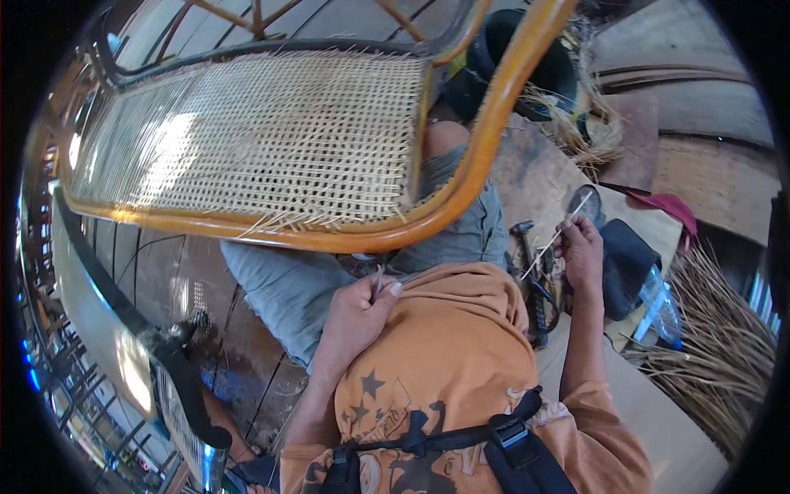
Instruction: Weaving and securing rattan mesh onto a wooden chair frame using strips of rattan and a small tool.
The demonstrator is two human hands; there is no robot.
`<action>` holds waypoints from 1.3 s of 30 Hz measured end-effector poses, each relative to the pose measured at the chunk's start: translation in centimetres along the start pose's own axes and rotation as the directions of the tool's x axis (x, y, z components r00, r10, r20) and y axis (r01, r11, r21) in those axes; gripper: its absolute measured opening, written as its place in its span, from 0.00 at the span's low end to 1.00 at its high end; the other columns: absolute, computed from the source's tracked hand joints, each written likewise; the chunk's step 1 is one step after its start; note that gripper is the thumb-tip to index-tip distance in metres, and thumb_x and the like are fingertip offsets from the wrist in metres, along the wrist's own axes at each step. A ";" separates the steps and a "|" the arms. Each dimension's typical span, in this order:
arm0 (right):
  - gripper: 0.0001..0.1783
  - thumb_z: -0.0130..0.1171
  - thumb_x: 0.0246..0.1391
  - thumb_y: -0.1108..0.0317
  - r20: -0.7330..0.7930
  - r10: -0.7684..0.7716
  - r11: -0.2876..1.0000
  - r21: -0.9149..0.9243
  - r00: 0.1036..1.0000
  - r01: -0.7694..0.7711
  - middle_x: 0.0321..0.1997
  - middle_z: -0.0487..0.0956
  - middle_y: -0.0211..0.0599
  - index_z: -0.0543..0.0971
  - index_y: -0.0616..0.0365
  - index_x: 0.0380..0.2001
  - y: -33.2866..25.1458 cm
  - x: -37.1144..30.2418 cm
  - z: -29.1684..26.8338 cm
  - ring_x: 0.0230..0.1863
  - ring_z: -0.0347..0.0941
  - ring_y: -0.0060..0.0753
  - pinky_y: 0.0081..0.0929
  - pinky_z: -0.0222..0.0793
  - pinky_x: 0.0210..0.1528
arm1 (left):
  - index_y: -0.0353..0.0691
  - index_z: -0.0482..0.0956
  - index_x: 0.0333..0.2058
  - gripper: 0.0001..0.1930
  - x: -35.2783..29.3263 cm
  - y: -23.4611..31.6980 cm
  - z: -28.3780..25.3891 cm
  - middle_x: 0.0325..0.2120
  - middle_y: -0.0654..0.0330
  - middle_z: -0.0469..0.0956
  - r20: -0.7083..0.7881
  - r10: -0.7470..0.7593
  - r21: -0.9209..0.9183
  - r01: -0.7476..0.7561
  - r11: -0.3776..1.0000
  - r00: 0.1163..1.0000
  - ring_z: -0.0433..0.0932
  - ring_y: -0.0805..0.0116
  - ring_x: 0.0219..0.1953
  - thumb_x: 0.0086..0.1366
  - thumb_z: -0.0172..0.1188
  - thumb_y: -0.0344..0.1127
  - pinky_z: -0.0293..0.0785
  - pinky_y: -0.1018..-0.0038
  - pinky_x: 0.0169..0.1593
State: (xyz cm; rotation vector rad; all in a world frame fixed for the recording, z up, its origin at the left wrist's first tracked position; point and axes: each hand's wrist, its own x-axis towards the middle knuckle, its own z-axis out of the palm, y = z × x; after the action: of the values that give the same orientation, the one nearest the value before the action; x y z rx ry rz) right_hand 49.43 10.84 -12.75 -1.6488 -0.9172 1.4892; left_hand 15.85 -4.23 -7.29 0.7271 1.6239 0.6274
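Across my lap lies a varnished wooden chair frame with a woven cane panel. Loose strand ends poke out along the panel's lower rim. My right hand, out to the right, pinches a thin pale cane strip that slants down toward my body. Close to my belly, my left hand is closed around a small thin pointed piece; only its tip shows, so its kind is unclear. Neither hand touches the panel.
At right lie a bundle of dry cane strands, a clear plastic bottle and a black pouch. Dark-handled tools rest beside my right thigh. A dark bucket stands beyond the frame. Another chair is at left.
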 end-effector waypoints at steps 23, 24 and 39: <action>0.07 0.51 0.57 0.71 0.530 -0.147 0.983 0.175 0.835 0.062 0.29 0.77 0.35 0.74 0.64 0.32 -7.2 -2.7 17.8 0.29 0.75 0.23 0.15 0.71 0.32 | 0.34 0.75 0.28 0.11 2.5 3.4 0.7 0.17 0.70 0.68 -0.057 0.068 -0.129 -0.075 0.989 0.996 0.63 0.84 0.18 0.62 0.52 0.37 0.59 0.84 0.22; 0.06 0.50 0.57 0.72 0.521 -0.248 0.968 0.111 0.817 0.223 0.28 0.77 0.34 0.74 0.64 0.33 -7.6 -2.0 18.3 0.28 0.75 0.22 0.15 0.71 0.32 | 0.34 0.75 0.27 0.10 2.6 3.3 0.6 0.16 0.70 0.68 -0.145 0.109 -0.077 -0.121 0.990 0.983 0.62 0.85 0.18 0.61 0.52 0.36 0.58 0.85 0.21; 0.10 0.52 0.48 0.70 0.874 -0.469 -0.035 -0.168 0.132 0.985 0.33 0.75 0.43 0.74 0.56 0.36 -11.9 -2.3 22.6 0.38 0.73 0.41 0.35 0.65 0.44 | 0.32 0.74 0.30 0.12 4.6 8.0 -4.7 0.14 0.57 0.70 -0.101 0.304 0.182 -0.283 0.942 0.947 0.66 0.72 0.17 0.58 0.54 0.38 0.64 0.72 0.24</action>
State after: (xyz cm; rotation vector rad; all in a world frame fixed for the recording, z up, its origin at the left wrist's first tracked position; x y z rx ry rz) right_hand 26.32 15.77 -2.86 -0.4685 -2.6768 0.5537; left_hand 11.67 4.47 -3.59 1.0853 1.7139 0.7722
